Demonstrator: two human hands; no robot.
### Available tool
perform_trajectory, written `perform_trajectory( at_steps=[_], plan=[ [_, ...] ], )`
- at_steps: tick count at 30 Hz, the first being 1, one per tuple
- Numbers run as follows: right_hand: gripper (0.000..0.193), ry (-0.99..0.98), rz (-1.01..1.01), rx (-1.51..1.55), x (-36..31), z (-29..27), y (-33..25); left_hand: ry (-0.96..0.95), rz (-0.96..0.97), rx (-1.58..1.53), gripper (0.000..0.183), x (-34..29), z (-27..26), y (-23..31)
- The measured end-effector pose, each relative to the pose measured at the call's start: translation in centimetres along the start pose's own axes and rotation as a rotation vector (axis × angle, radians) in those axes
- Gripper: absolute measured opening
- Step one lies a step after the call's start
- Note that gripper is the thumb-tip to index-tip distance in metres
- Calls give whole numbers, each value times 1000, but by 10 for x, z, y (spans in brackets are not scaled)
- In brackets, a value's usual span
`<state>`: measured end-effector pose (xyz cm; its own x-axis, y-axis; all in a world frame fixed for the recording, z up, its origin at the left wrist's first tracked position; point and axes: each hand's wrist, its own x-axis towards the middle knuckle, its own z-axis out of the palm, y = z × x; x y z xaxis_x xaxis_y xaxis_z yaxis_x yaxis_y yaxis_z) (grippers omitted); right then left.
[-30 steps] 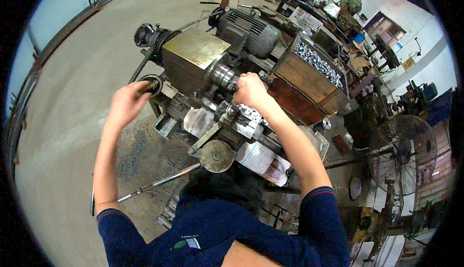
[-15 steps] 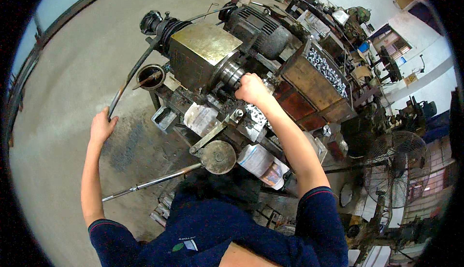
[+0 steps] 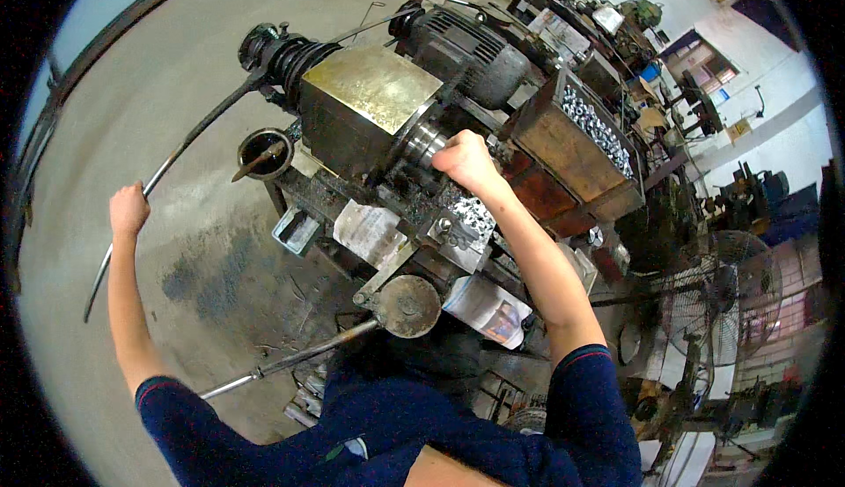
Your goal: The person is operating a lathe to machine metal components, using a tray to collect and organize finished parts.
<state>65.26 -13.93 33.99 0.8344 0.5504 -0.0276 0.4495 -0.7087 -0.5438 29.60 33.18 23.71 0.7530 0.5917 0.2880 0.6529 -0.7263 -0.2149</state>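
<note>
My left hand (image 3: 130, 210) is closed around a long metal lever (image 3: 187, 141), which curves down and left from the pulley-like end (image 3: 273, 51) of a lathe headstock (image 3: 370, 86). The lever's free end sticks out below the fist. My right hand (image 3: 466, 158) is closed at the front of the shiny round spindle nose (image 3: 423, 142). The fingertips turn in toward its mouth, and what they hold, if anything, is hidden. Under this hand lie metal chips (image 3: 471, 214) beside a tool block (image 3: 453, 233).
A motor (image 3: 462, 55) sits behind the headstock. To the right stands a rusty metal bin (image 3: 572, 148) with many small metal parts. A pot with a brush (image 3: 264, 154) is on the left. Nearer me are a round disc (image 3: 409, 306), a long handle (image 3: 299, 357) and a fan (image 3: 717, 298).
My left hand has moved outward to the left, and the lever has swung with it. The right hand stays at the spindle nose. The whole view has shifted slightly.
</note>
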Motion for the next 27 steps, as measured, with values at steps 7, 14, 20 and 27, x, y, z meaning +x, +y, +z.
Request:
perform_trajectory(
  at_steps=[7, 14, 20, 27],
  plan=[
    [21, 131, -183, 45, -13, -14, 3, -102, -185, -136, 24, 13, -13, 24],
    [23, 403, -416, 133, -103, -80, 53, -55, -168, -1017, 26, -33, 89, 166],
    [23, 429, 9, -76, -239, -96, 180, -452, 449, -369, 25, -55, 113, 267],
    [23, 507, 675, -109, -376, -103, 285, -339, 419, -316, 18, -10, 68, 287]
  ],
)
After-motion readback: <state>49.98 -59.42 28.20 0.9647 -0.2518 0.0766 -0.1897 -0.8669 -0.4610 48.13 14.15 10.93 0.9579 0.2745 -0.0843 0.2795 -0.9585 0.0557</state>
